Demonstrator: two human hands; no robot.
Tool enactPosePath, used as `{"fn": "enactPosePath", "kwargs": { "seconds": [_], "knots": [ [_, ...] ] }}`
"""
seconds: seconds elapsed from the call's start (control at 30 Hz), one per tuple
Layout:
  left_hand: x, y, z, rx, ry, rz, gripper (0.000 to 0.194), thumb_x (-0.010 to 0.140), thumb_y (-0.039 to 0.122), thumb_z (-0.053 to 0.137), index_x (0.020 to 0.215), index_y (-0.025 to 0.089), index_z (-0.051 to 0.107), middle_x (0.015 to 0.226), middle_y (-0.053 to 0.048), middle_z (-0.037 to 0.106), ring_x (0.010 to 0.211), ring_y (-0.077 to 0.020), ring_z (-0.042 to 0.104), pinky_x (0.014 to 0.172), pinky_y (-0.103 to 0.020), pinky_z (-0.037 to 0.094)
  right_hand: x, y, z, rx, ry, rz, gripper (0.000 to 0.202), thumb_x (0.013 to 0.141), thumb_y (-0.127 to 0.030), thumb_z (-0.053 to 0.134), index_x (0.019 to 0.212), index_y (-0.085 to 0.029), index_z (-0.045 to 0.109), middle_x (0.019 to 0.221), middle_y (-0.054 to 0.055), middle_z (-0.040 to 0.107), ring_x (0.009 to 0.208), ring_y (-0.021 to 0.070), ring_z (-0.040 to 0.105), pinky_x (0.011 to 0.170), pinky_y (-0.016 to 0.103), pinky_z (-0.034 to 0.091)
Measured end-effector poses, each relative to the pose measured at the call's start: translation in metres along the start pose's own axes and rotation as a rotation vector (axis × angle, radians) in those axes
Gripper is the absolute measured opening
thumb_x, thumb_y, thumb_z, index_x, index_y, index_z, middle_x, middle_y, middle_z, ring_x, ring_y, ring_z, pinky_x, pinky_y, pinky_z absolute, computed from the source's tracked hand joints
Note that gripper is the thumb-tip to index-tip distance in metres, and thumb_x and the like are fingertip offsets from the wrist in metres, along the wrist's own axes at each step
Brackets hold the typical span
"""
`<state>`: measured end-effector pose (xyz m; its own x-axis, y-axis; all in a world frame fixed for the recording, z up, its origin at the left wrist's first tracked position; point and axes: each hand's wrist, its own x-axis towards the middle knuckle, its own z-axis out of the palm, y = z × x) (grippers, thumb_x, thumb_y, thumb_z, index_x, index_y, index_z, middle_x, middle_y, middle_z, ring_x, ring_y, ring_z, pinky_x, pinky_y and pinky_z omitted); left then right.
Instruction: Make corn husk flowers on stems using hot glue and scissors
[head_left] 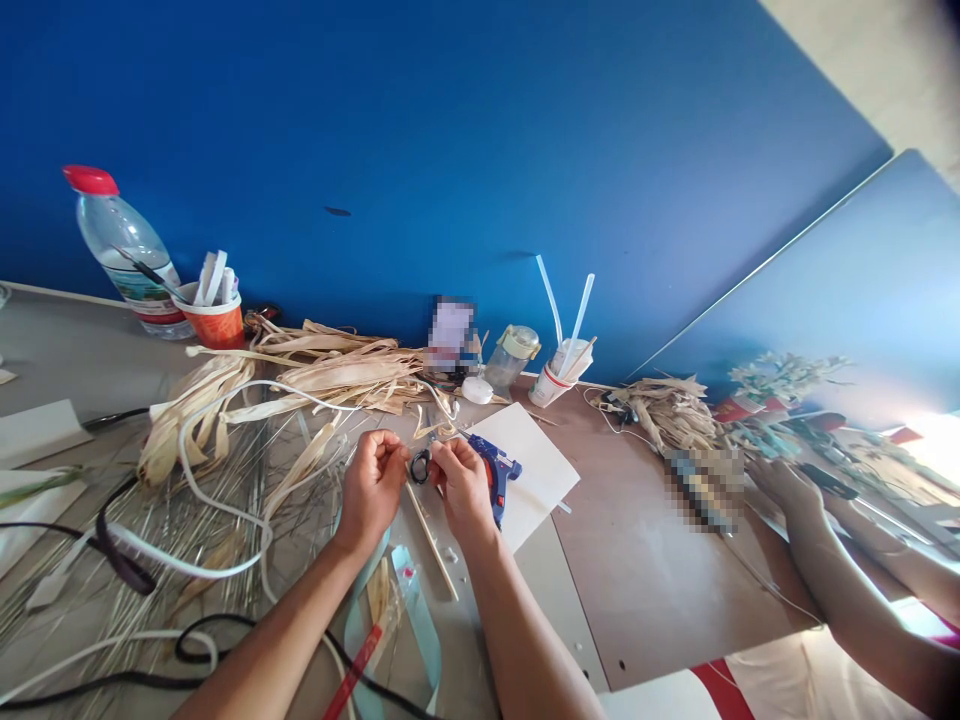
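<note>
Both hands are raised near the middle of the view, a short gap apart. My left hand [375,485] is closed, thumb against fingertips; whatever it pinches is too small to make out. My right hand [463,480] is also closed, its fingertips at a small dark ring-shaped thing [420,466] that shows between the hands. Just behind the right hand lies a blue glue gun [504,470], partly hidden, on a white sheet [536,465]. A thin wooden stick [433,545] lies on the table below the hands.
Dried husks [352,370] lie behind the hands; wires, a white cable [187,480] and light-blue ribbon [420,620] are left and below. A bottle [124,250], orange cup [214,322], jar [514,355] and cup with straws [556,378] stand along the partition. Another person's arms [832,560] are at right.
</note>
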<state>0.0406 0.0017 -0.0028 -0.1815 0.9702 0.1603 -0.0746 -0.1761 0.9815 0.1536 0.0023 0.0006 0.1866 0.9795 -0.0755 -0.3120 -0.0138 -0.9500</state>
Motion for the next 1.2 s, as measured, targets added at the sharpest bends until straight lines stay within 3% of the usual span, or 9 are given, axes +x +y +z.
{"fn": "enactPosePath", "kwargs": {
  "seconds": [0.1,0.2,0.3,0.4,0.6,0.8,1.2],
  "knots": [
    [-0.001,-0.002,-0.001,0.059,0.012,0.031,0.016,0.081,0.031,0.059,0.089,0.021,0.05,0.068,0.004,0.057,0.055,-0.0113,0.053,0.053,-0.023,0.043,-0.004,0.001,0.002,-0.029,-0.076,-0.03,0.038,0.079,-0.043,0.063,0.052,-0.019,0.049,0.048,-0.004,0.047,0.047,0.0091,0.039,0.05,0.025,0.03],
    [-0.001,-0.006,-0.002,0.093,0.012,0.044,0.015,0.083,0.031,0.058,0.091,0.021,0.05,0.071,0.004,0.057,0.058,-0.0114,0.054,0.055,-0.024,0.044,-0.007,-0.005,0.005,0.052,-0.105,-0.059,0.025,0.075,-0.038,0.071,0.064,-0.018,0.059,0.053,-0.005,0.051,0.05,0.0088,0.042,0.052,0.024,0.033],
    [-0.002,-0.01,-0.003,0.115,-0.011,0.085,0.013,0.085,0.03,0.057,0.092,0.021,0.05,0.073,0.003,0.057,0.059,-0.0111,0.054,0.057,-0.024,0.044,-0.007,-0.016,0.005,0.247,-0.149,0.045,0.028,0.069,-0.041,0.076,0.082,-0.018,0.066,0.067,-0.003,0.059,0.052,0.0082,0.048,0.052,0.022,0.037],
    [-0.003,-0.011,-0.003,0.123,-0.078,0.126,0.012,0.086,0.028,0.055,0.093,0.021,0.051,0.074,0.002,0.057,0.061,-0.0111,0.055,0.059,-0.024,0.045,-0.005,-0.023,0.004,0.353,-0.179,0.121,0.038,0.069,-0.051,0.073,0.081,-0.016,0.069,0.074,0.001,0.064,0.053,0.0093,0.054,0.051,0.023,0.042],
    [-0.004,-0.007,-0.003,0.149,-0.125,0.083,0.016,0.085,0.03,0.055,0.097,0.02,0.054,0.081,-0.001,0.065,0.068,-0.014,0.061,0.066,-0.027,0.05,-0.003,-0.025,-0.001,0.285,-0.119,0.226,0.028,0.066,-0.039,0.078,0.064,-0.014,0.066,0.059,0.002,0.065,0.047,0.0091,0.055,0.047,0.02,0.045],
    [-0.001,-0.004,-0.003,0.231,-0.238,0.015,0.018,0.085,0.032,0.051,0.092,0.021,0.062,0.082,-0.001,0.07,0.076,-0.0172,0.065,0.072,-0.029,0.05,-0.004,-0.027,-0.002,0.288,-0.146,0.287,0.024,0.066,-0.034,0.077,0.064,-0.013,0.066,0.056,0.001,0.064,0.046,0.008,0.055,0.046,0.018,0.046],
    [0.0,0.003,-0.002,0.174,-0.259,-0.05,0.016,0.085,0.034,0.05,0.081,0.022,0.058,0.068,0.002,0.065,0.068,-0.0166,0.062,0.069,-0.029,0.049,-0.011,-0.026,0.009,0.126,-0.082,0.179,0.019,0.067,-0.032,0.07,0.064,-0.019,0.057,0.045,-0.006,0.053,0.039,0.0072,0.044,0.045,0.021,0.036]
  ]
}}
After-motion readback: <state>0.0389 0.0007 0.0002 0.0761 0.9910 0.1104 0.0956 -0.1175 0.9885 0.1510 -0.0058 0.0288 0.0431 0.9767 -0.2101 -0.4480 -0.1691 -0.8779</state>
